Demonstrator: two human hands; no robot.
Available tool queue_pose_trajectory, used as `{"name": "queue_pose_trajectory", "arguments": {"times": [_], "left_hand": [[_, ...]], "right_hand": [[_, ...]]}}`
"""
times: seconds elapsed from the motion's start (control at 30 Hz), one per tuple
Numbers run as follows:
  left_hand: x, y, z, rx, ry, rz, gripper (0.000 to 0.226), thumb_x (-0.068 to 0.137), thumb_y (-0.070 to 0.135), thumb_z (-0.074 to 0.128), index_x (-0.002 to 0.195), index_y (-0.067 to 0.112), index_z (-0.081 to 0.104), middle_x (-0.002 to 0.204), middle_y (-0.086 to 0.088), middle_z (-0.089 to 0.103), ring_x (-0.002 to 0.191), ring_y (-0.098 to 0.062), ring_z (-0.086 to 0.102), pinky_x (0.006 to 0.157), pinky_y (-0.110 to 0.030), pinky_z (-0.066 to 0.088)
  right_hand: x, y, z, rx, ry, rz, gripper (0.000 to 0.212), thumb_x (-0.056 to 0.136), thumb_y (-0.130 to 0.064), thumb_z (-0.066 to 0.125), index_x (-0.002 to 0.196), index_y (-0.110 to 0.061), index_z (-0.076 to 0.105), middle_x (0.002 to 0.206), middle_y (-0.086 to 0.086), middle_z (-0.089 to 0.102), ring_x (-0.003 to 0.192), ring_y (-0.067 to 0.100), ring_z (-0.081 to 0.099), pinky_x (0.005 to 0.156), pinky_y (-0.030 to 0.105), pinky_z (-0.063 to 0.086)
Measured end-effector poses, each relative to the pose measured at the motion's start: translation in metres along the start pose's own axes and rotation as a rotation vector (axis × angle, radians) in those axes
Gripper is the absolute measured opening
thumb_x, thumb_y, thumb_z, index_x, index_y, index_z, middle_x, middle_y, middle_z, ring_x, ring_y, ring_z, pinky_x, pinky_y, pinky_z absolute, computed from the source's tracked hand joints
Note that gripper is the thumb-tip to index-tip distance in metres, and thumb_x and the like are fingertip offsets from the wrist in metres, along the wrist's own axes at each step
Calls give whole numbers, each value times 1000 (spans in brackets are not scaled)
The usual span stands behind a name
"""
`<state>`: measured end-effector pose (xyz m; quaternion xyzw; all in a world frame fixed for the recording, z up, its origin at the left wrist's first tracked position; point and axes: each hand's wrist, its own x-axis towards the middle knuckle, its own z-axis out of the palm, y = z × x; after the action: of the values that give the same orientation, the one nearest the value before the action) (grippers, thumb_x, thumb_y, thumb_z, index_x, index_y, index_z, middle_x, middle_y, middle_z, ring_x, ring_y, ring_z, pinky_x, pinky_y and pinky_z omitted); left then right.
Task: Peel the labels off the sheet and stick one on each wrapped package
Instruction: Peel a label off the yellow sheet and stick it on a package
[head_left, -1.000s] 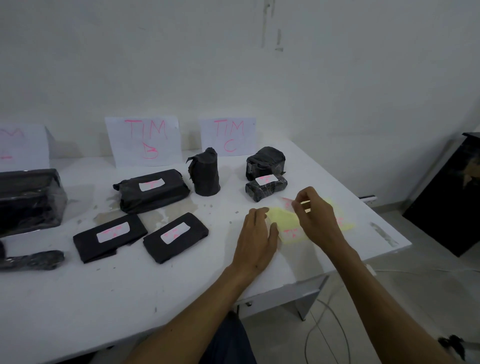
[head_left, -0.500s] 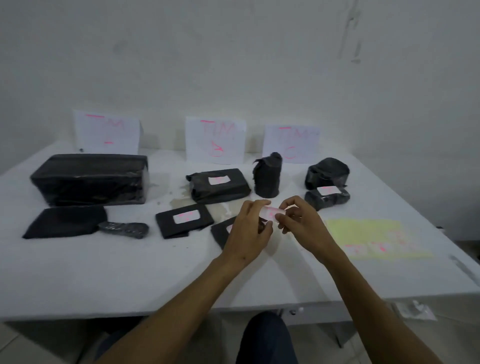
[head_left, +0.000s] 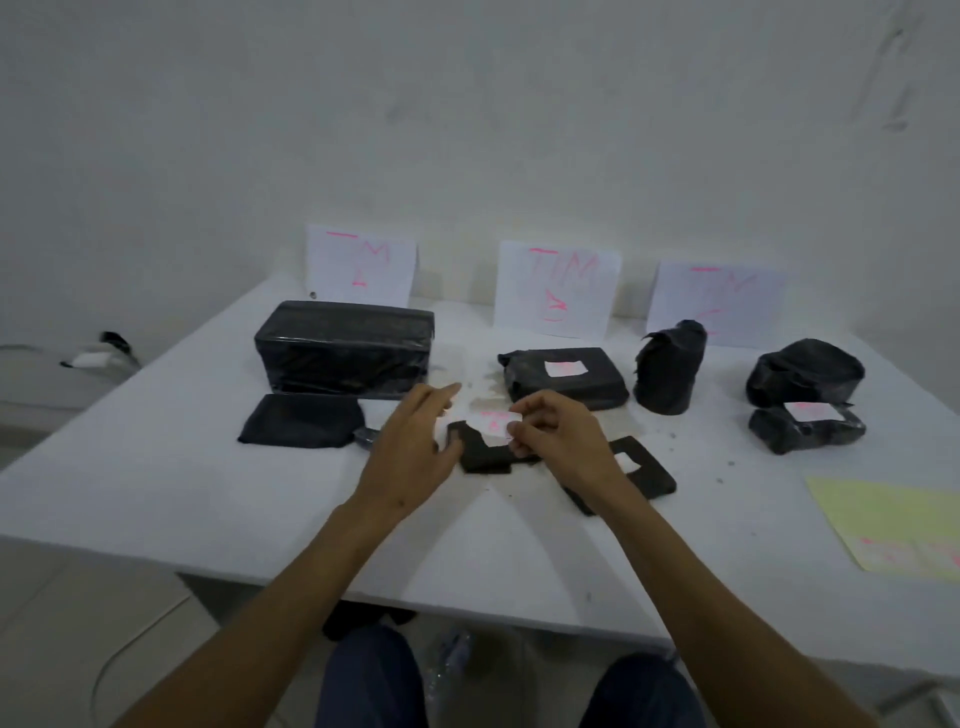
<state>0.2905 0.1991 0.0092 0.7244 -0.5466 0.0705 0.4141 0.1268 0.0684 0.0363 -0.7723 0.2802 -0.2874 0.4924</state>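
Black wrapped packages (head_left: 343, 347) and a yellow label sheet (head_left: 893, 525) lie on the white surface (head_left: 156, 467) against a white wall (head_left: 467, 130); the right grip (head_left: 563, 441) pinches a label (head_left: 493, 423), the left grip (head_left: 410, 452) is spread loose.

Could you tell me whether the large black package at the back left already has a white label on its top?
No, the large black package shows only bare black wrap on its top and front, unlike the labelled package to its right.
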Motion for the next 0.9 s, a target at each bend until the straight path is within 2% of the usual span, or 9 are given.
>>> {"name": "queue_pose_trajectory", "arguments": {"times": [0.13,0.23,0.37,0.5,0.6,0.8,0.9], "left_hand": [[-16,-51,-33,228,-33,-44,56,77,19,72,132,17,58,125,0,59,117,-21,50,95,-39,45],[-30,-76,-43,294,-51,-14,51,75,7,76,124,13,64,116,-3,65,112,-26,57,87,-44,51],[-33,-78,-43,266,-28,23,42,75,4,75,115,13,68,107,1,67,102,-21,58,80,-37,49],[-37,-73,-43,208,-37,26,38,75,9,74,111,14,64,101,5,63,95,-15,53,78,-27,45],[-40,-72,-45,119,-43,-34,41,78,12,73,116,16,59,105,8,59,98,-8,50,81,-19,44],[-40,-76,-45,52,-71,-67,49,78,13,74,124,19,55,104,7,59,99,-9,53,84,-19,47],[-41,-76,-44,63,-96,-61,50,79,18,71,126,22,54,111,9,56,100,-6,51,83,-13,44]], "right_hand": [[10,-7,38,-13,-16,-12,12,87,-11,72,97,-11,65,77,6,75,65,19,73,73,38,62],[14,-9,63,-43,-4,-46,12,87,-12,72,96,-12,65,77,4,73,64,15,71,68,33,61],[15,-5,87,-139,40,-133,14,86,-19,74,97,-18,65,80,-2,69,71,7,65,65,20,54],[14,1,101,-206,53,-214,16,87,-20,72,100,-20,62,86,-5,66,76,6,62,68,21,53],[12,8,109,-236,52,-242,16,88,-22,71,100,-25,61,92,-8,65,85,6,60,75,25,53],[5,17,117,-217,93,-323,14,90,-19,69,102,-22,62,97,-13,62,91,6,58,81,26,51],[4,16,118,-210,76,-357,14,90,-18,69,101,-21,62,94,-21,59,91,7,59,80,26,51]]}}
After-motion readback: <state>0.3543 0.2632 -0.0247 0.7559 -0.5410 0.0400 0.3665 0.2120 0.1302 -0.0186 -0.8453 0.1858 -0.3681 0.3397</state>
